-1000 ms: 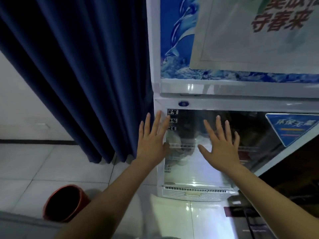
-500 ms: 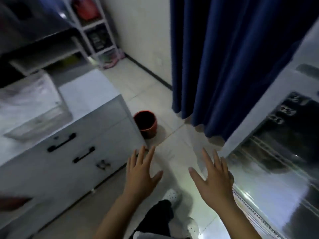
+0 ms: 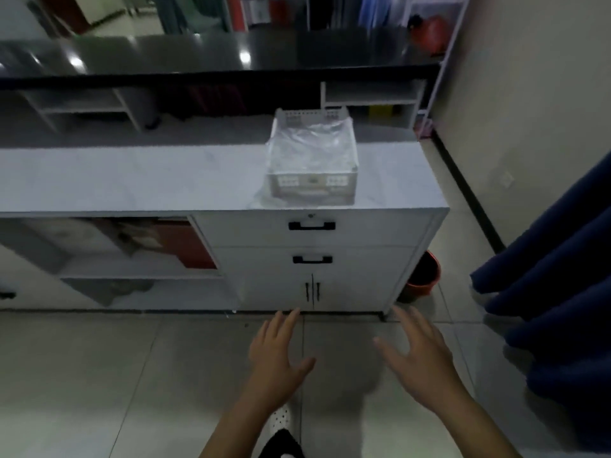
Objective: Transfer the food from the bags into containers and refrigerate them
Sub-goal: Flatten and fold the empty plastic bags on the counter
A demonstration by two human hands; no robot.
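Observation:
A white perforated basket (image 3: 312, 190) stands on the pale counter (image 3: 132, 180), with clear plastic bags (image 3: 312, 150) heaped inside it. My left hand (image 3: 276, 355) and my right hand (image 3: 420, 361) hover over the tiled floor in front of the counter, fingers straight and spread, holding nothing. Both are well below and short of the basket. The fridge is out of view.
The white cabinet (image 3: 347, 276) under the counter has two drawers with black handles. An orange-red bucket (image 3: 421, 279) sits on the floor at its right corner. A dark blue curtain (image 3: 555, 292) hangs at the right. Open shelves (image 3: 132, 259) fill the cabinet's left part.
The view has swung from the fridge door past the curtain to the counter with the basket. Both hands left the glass door and stay spread and empty.

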